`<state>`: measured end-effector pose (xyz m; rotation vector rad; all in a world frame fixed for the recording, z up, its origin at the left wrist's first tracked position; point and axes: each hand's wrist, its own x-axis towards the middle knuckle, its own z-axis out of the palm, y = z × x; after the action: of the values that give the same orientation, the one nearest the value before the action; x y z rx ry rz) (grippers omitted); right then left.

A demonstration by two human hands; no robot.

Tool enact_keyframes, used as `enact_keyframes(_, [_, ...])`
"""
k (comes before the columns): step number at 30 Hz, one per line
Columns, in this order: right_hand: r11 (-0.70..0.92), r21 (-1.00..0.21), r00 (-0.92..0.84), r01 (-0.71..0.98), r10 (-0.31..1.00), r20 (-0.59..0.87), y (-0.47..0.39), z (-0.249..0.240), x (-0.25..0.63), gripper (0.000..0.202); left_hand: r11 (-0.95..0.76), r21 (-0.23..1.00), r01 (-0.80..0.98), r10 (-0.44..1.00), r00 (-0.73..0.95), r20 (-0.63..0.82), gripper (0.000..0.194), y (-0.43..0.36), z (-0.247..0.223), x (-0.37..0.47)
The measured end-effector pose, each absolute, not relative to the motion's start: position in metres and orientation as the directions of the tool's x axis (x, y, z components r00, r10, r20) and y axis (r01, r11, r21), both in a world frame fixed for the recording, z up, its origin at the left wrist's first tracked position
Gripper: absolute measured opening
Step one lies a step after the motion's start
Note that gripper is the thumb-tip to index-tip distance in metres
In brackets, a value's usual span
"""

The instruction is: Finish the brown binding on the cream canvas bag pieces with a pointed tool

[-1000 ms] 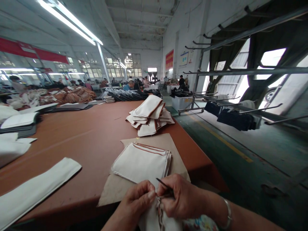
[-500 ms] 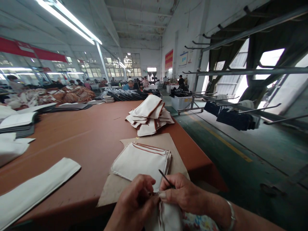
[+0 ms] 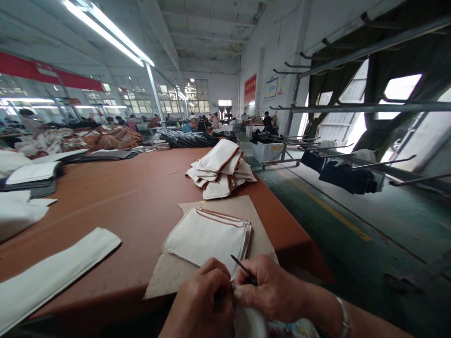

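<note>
A textile workshop (a roomy one): stacked fabric pieces [image 3: 206, 239], a metal rack [image 3: 352, 108], strip lights [image 3: 104, 33], people [image 3: 190, 125] beyond.

2 light tubes [image 3: 104, 34] glare above and left of the fingers [image 3: 215, 265]; daylight bleaches openings [image 3: 401, 90] to their right. Shadow pools beneath.

Head: your camera looks from above and behind your grip, facing forward and down.
Grip: your left hand [image 3: 201, 299] and right hand [image 3: 269, 288], close, low in view.
Table [image 3: 141, 197]: mid-range, ahead and left of your grip.
Windows [image 3: 198, 96]: far beyond your grip.
</note>
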<state>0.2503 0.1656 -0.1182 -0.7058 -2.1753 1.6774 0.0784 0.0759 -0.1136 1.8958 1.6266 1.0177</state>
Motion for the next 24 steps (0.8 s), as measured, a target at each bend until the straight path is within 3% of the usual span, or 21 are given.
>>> enact_keyframes(3, [0.278, -0.949, -0.828, 0.150, 0.560, 0.033, 0.162, -0.119, 0.250, 0.013, -0.179, 0.773, 0.608, 0.970, -0.023, 0.243, 0.016, 0.074, -0.111, 0.082])
enact_keyframes(5, [0.254, -0.966, -0.819, 0.040, 0.562, 0.114, 0.160, -0.124, 0.250, 0.017, -0.105, 0.869, 0.484, 0.979, -0.106, 0.177, 0.015, 0.072, -0.113, 0.084])
enact_keyframes(8, [0.041, -0.992, -0.821, -0.121, 0.558, 0.123, 0.158, -0.136, 0.248, 0.021, 0.055, 0.997, 0.047, 0.993, -0.108, -0.050, 0.010, 0.072, -0.123, 0.087])
enact_keyframes(10, [-0.130, -0.982, -0.840, -0.137, 0.541, 0.045, 0.160, -0.143, 0.247, 0.025, 0.152, 0.957, -0.247, 0.985, -0.042, -0.167, 0.012, 0.073, -0.131, 0.087])
enact_keyframes(12, [-0.213, -0.975, -0.864, -0.061, 0.501, -0.055, 0.163, -0.144, 0.246, 0.030, 0.197, 0.900, -0.388, 0.975, -0.016, -0.220, 0.019, 0.076, -0.138, 0.086])
enact_keyframes(15, [-0.070, -0.997, -0.863, 0.026, 0.501, -0.058, 0.167, -0.136, 0.245, 0.030, 0.165, 0.913, -0.373, 0.976, -0.071, -0.206, 0.025, 0.078, -0.140, 0.081])
enact_keyframes(17, [0.208, -0.978, -0.803, 0.000, 0.582, 0.124, 0.166, -0.128, 0.246, 0.025, 0.117, 0.952, -0.285, 0.979, -0.129, -0.158, 0.026, 0.079, -0.139, 0.077])
enact_keyframes(20, [0.579, -0.815, -0.688, 0.003, 0.593, 0.419, 0.161, -0.118, 0.246, 0.011, 0.061, 0.989, -0.135, 0.981, -0.173, -0.084, 0.023, 0.078, -0.136, 0.074])
enact_keyframes(24, [0.723, -0.682, -0.721, 0.113, 0.532, 0.444, 0.154, -0.113, 0.244, 0.006, -0.006, 0.994, 0.112, 0.981, -0.193, 0.027, 0.018, 0.076, -0.130, 0.076])
